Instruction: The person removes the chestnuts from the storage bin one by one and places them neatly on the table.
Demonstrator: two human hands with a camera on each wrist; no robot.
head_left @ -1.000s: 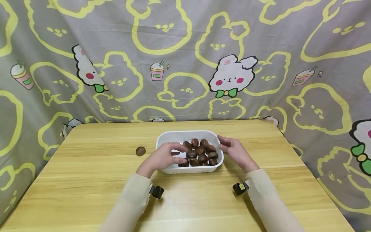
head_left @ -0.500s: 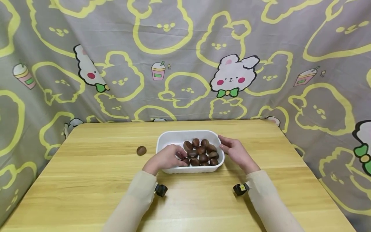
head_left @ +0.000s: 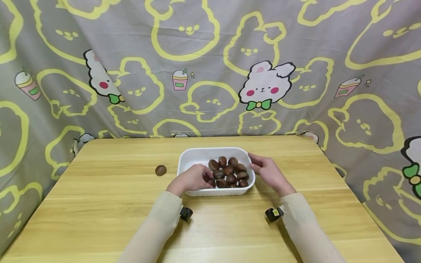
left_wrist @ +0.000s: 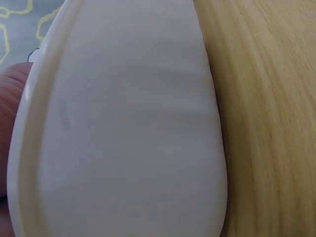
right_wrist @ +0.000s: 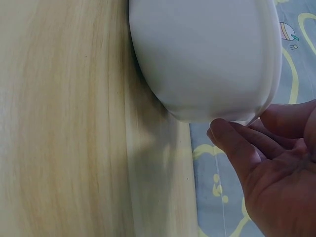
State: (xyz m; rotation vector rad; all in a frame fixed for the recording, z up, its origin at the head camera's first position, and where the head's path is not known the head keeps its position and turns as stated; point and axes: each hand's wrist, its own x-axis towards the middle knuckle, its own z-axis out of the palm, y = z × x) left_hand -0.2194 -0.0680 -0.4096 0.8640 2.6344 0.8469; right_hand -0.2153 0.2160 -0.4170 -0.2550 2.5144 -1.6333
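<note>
A white plastic tray stands on the table with several brown chestnuts gathered toward its right side. Reaching over the tray's near left rim, my left hand has its fingers curled around a chestnut low in the tray. Much of that chestnut is hidden by the fingers. At the right end, my right hand grips the tray, thumb at the rim and fingers against the outer wall. In the right wrist view those fingers touch the tray's end. The left wrist view shows mostly the tray's outer side.
One more chestnut lies on the wooden table, left of the tray. A patterned grey curtain hangs behind the table's back edge and along both sides. Each wrist carries a small black camera.
My left hand has moved right and down inside the tray, its fingers closing around a chestnut at the near side. The right hand stays on the tray's end.
</note>
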